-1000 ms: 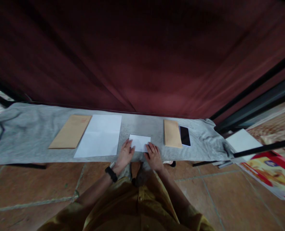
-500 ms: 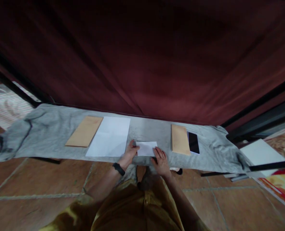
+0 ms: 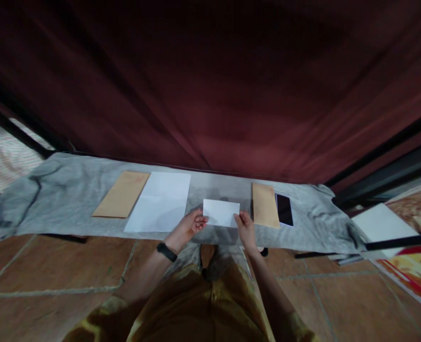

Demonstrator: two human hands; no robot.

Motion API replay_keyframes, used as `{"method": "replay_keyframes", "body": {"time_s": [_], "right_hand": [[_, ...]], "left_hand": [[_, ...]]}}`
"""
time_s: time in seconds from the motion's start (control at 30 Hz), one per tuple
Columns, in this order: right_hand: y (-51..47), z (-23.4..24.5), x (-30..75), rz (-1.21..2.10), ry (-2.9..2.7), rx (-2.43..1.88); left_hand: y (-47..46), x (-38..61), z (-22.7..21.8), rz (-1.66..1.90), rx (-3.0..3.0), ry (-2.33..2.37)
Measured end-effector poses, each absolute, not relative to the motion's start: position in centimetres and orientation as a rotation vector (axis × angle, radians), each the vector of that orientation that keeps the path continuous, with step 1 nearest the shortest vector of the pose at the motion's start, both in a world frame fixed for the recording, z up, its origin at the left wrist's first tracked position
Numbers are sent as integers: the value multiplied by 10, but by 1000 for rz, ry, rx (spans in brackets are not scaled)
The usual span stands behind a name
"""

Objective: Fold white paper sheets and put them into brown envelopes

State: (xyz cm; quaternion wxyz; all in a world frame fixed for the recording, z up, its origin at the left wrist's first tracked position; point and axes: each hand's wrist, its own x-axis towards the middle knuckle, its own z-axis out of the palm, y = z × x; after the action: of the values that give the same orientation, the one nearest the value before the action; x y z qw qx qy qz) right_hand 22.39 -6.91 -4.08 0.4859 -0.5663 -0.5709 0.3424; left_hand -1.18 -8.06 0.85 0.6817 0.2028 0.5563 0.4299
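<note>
A small white rectangle of paper, seemingly folded, is held up a little above the grey cloth by both hands. My left hand pinches its left edge, fingers curled. At the right edge, my right hand grips the paper between thumb and fingers. Left of my left hand lie large white sheets of paper, flat on the cloth. To the right of my right hand is a brown envelope.
A grey cloth covers the narrow bench. Another brown envelope lies at the left, beside the white sheets. A smartphone sits right of the right envelope. A dark red curtain hangs behind, with dark metal bars at the sides.
The small white paper has come up off the cloth, lifted in both hands. My right hand has gone from lying flat on it to gripping its right edge.
</note>
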Motion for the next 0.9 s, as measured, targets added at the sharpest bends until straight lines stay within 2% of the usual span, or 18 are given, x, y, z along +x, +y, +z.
{"method": "replay_keyframes", "body": {"time_s": [0.27,0.37,0.43,0.53,0.63,0.83,0.9], "right_hand": [[-63,-62,232,466,-1618,-1629],[-68,-71,231,294,-1720,-1664],[-71,-75,230,229,-1755,-1660],[-73,-77,228,195,-1786,-1664],[-74,-76,227,156,-1818,-1675],[-75,-77,225,70,-1832,-1671],[-74,-80,225,65,-1834,-1672]], "left_hand": [[-82,-37,1,1116,739,1507],[-65,-94,11,1211,1168,1926],[-58,-143,21,1106,1372,2245],[-60,-210,34,859,1238,2628],[-74,-254,39,614,1195,2700],[-82,-281,33,422,1103,2830],[-79,-286,32,470,1110,2815]]}}
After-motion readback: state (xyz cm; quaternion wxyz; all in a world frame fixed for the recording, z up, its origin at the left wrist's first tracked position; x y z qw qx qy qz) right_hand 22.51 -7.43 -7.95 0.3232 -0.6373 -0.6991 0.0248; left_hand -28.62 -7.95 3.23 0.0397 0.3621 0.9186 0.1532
